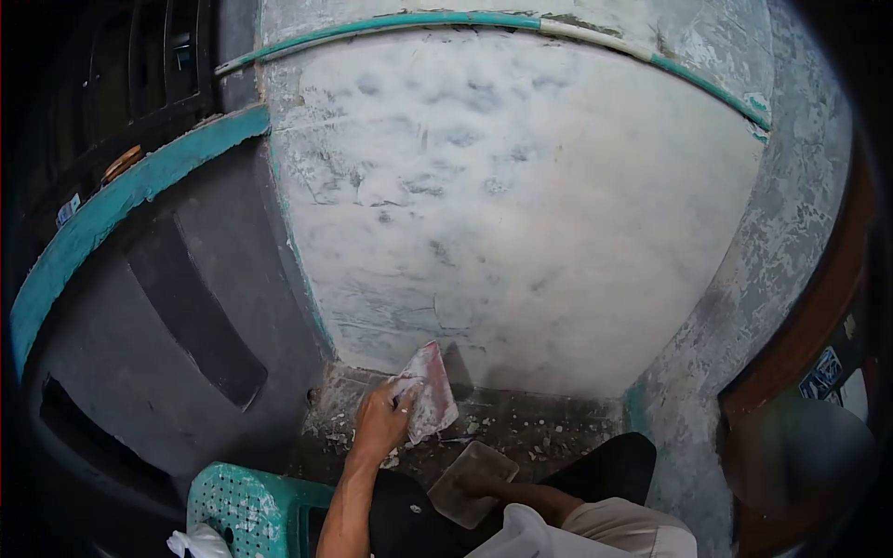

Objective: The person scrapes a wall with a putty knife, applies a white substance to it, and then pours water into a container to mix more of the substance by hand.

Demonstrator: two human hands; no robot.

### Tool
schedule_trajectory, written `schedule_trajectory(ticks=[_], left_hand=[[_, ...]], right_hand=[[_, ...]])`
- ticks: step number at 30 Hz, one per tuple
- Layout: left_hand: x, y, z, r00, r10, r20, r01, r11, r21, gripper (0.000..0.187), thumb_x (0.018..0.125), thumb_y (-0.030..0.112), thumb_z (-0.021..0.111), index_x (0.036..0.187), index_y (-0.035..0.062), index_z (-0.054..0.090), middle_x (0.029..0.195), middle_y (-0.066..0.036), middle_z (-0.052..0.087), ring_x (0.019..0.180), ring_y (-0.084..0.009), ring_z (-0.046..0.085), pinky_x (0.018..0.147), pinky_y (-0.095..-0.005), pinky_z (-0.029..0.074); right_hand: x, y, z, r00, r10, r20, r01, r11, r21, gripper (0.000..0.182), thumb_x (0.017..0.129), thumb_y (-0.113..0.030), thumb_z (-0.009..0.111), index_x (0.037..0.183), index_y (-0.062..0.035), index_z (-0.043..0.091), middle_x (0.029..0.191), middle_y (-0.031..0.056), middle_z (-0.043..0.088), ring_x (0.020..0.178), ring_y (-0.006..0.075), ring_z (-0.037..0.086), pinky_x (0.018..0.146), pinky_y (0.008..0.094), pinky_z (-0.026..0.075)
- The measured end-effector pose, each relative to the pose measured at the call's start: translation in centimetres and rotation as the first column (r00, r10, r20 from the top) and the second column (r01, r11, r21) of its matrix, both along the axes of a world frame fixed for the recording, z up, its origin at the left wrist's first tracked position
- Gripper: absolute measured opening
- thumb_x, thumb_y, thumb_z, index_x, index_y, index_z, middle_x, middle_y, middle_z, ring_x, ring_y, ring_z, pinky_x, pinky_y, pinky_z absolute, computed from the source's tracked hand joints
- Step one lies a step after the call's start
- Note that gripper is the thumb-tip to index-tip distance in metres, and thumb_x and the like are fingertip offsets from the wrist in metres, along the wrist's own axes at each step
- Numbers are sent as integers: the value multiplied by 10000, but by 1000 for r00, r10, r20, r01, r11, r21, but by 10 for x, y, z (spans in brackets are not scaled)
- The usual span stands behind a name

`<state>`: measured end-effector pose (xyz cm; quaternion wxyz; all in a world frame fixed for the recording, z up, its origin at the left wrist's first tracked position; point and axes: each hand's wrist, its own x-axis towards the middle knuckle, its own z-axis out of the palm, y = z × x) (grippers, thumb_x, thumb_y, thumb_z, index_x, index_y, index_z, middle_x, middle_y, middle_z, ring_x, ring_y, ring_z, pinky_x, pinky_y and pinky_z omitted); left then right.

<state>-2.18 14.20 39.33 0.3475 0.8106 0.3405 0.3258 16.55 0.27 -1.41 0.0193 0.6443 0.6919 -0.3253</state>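
The left hand (379,418) is closed on a reddish plate (435,386) smeared with white paste, the fingers folded over its face; the plate is at the foot of the wall (577,214), tilted, and whether its upper edge touches the wall cannot be determined. The right hand (484,490) lies against a flat grey board (456,470) below and to the right of the plate; its fingers are dim and partly hidden, so the degree of closure and the firmness of hold cannot be told. A pale item (530,535) at the bottom edge is cut off and hard to identify, as is a blurred rounded shape (809,456) at far right. The frame corners are black. A green stool (244,507), perforated and splashed white, stands beside the left forearm, with a white crumpled item (200,541) next to it. A dark-clad knee (619,465) blocks part of the floor on the right. Pale debris (539,437) is scattered along the wall base. The wall carries a patchy white coat with grey areas showing through, bounded above by a green-and-white pipe (446,19). A teal ledge (130,191) caps the dark side wall (233,228) at left.
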Motion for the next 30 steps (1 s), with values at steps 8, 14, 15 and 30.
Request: schedule_trajectory(ticks=[8,14,15,30], left_hand=[[4,12,-18,989,9,146,-23,995,97,310,984,80,562,1278,-1,616,1219,-257,655,1151,-439,613,995,-439,466],[-2,14,-24,968,168,188,-197,969,150,467,997,83,569,1439,0,447,1321,-283,585,1257,-443,554,1065,-433,426],[-4,15,-27,970,178,166,-201,970,134,514,990,92,585,1467,4,414,1363,-279,565,1284,-441,538,1083,-441,416],[1,7,-13,980,61,190,-81,992,101,435,987,108,593,1389,-16,481,1298,-256,597,1223,-373,577,1061,-420,425]], right_hand=[[24,-6,10,962,11,273,-71,975,212,421,916,-279,603,1278,-73,667,1293,180,657,1224,360,614,1050,468,470],[50,-18,-18,975,-24,223,-21,980,197,412,906,-275,609,1258,-75,686,1299,181,660,1240,360,607,1086,468,451],[81,-14,-124,975,-96,198,78,992,95,578,850,-415,673,1331,-93,654,1359,196,622,1320,371,543,1165,495,362],[-7,-32,40,952,303,41,-305,944,127,237,880,-19,557,1080,7,682,1286,199,604,1135,368,622,879,416,564]])
